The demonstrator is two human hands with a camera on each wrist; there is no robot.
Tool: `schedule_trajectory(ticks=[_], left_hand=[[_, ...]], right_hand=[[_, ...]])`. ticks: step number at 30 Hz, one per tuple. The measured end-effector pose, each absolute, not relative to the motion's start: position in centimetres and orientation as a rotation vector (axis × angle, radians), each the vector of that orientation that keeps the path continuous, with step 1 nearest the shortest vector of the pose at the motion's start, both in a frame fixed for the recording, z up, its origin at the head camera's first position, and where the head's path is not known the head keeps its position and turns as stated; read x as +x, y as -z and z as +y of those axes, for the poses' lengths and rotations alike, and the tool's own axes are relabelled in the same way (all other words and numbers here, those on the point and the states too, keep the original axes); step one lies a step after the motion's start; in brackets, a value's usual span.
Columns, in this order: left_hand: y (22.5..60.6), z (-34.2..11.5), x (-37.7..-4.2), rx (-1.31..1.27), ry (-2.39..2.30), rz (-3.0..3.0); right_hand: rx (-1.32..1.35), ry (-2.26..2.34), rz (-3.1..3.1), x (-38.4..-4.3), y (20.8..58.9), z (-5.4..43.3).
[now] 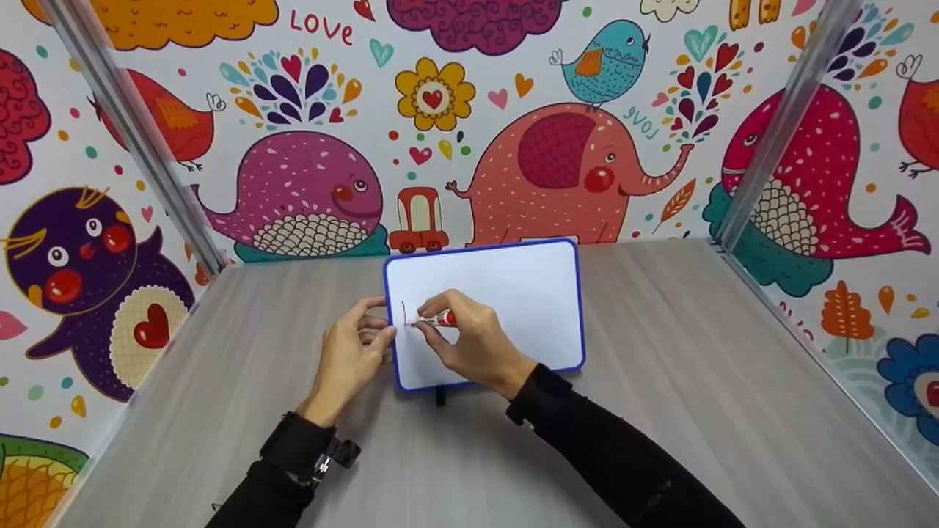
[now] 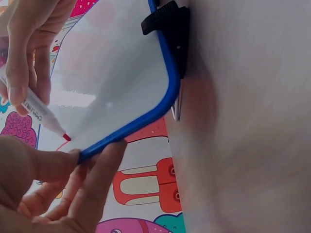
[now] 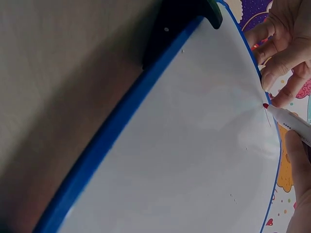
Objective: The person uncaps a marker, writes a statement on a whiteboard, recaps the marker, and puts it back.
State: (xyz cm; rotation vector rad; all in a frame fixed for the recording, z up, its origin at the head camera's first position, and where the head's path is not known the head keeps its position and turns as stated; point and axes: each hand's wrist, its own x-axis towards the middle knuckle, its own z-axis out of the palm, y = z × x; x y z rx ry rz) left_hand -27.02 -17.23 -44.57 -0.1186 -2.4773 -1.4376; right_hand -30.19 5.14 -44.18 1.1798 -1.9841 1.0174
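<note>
A small whiteboard (image 1: 521,301) with a blue frame leans back on a black stand (image 2: 179,43) on the table. My left hand (image 1: 352,356) pinches the board's left edge, thumb at the front and fingers behind the frame. In my right hand (image 1: 477,341) is a white marker with a red tip (image 2: 41,112), held between thumb and fingers. Its tip touches the board near the left edge, as the right wrist view of the marker (image 3: 291,124) also shows. A short red line (image 1: 403,312) runs upward there. The rest of the writing surface looks white.
The wood-grain table (image 1: 242,411) extends around the board. Walls printed with cartoon animals (image 1: 557,176) enclose it at the back and sides, with metal posts (image 1: 139,132) at the corners.
</note>
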Motion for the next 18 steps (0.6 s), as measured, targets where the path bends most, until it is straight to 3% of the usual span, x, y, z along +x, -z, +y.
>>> schedule_trajectory(ticks=[18], left_hand=[[44.69, -17.31, -27.03, -0.091, 1.393, -2.528]], right_hand=[[1.213, -1.042, -2.019, -29.36, 45.15, 5.43]])
